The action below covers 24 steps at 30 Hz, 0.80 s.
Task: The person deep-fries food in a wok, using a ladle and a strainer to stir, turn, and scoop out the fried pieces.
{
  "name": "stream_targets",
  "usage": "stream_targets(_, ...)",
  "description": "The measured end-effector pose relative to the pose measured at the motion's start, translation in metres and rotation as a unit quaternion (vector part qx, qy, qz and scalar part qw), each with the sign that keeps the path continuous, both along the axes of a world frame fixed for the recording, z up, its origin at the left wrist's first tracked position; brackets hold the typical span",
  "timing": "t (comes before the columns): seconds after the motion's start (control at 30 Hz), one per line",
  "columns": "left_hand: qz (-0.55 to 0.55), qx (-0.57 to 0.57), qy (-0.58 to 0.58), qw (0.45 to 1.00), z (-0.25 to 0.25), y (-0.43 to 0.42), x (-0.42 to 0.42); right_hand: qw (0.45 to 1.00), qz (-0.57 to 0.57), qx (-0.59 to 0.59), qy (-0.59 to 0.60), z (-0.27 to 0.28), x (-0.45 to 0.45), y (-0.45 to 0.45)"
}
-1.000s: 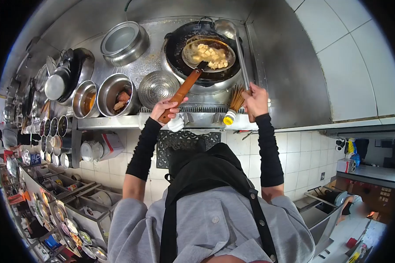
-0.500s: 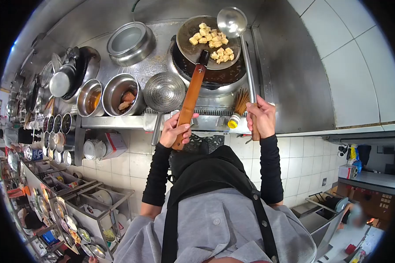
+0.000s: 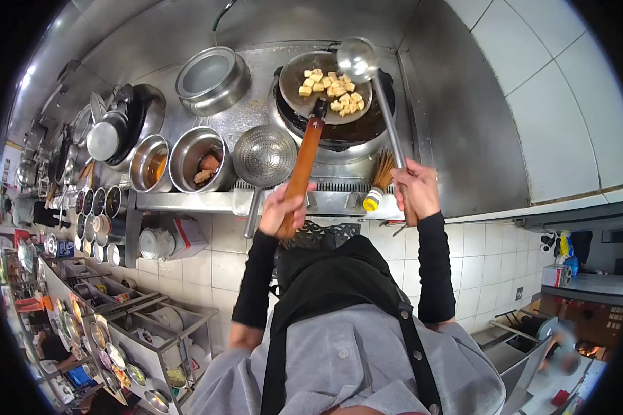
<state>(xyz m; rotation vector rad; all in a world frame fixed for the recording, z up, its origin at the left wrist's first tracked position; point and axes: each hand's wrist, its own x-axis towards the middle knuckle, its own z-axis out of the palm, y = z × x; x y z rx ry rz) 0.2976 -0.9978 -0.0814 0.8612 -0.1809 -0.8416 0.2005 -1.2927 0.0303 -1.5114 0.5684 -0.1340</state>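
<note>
My left hand point(image 3: 282, 209) is closed around the wooden handle point(image 3: 304, 166) of a wok point(image 3: 294, 97). Pale yellow cubes point(image 3: 337, 87), perhaps tofu, lie loose in its bowl. Beneath the wok is the dark burner opening point(image 3: 353, 131); whether they touch I cannot tell. A long steel ladle point(image 3: 387, 119) is gripped near its wooden end by my right hand point(image 3: 417, 188). The ladle's bowl overlaps the wok's far right rim from my viewpoint. Between my hands, a bamboo brush point(image 3: 381, 176) stands by a small yellow-capped bottle point(image 3: 372, 200) at the stove's front edge.
Left of the wok are a perforated strainer point(image 3: 264, 156), a steel pot with brown chunks point(image 3: 189, 178), and a pot with orange liquid point(image 3: 142, 168). A wide steel pot point(image 3: 221, 90) sits behind them. A steel side wall point(image 3: 457, 131) bounds the stove on the right.
The camera view has shifted slightly. The wok sits lower and nearer over the burner, and its cubes have moved a little. The ladle's bowl has come down and nearer with it. Both grips are unchanged.
</note>
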Motion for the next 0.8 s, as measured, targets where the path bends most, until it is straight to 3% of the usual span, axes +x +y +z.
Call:
stream_targets(0.07, 0.007, -0.018, 0.033, 0.999, -0.004, -0.010, 0.007, 0.999, -0.026, -0.017, 0.009, 0.000, -0.010, -0.002)
stream_targets(0.13, 0.016, -0.050, 0.090, 0.995, 0.002, -0.012, 0.006, 0.991, 0.011, -0.132, -0.026, 0.004, -0.018, -0.008)
stream_targets(0.23, 0.018, -0.081, 0.093, 0.992, 0.014, -0.009, 0.003, 0.994, 0.011, -0.101, 0.031, 0.011, -0.034, -0.007)
stream_targets(0.37, 0.021, -0.069, 0.093, 0.993, 0.029, -0.016, 0.001, 0.998, -0.015, -0.057, -0.008, -0.009, -0.031, -0.002)
stream_targets(0.6, 0.023, -0.044, 0.012, 0.999, 0.083, -0.023, -0.004, 0.990, -0.090, -0.064, -0.093, 0.012, -0.030, 0.010)
stream_targets(0.7, 0.032, -0.066, 0.052, 0.996, 0.039, -0.019, -0.005, 0.987, -0.106, -0.042, -0.116, 0.034, -0.036, 0.007)
stream_targets(0.8, 0.027, -0.061, 0.067, 0.996, 0.027, -0.015, 0.002, 0.985, -0.111, -0.058, -0.116, 0.038, -0.040, -0.001)
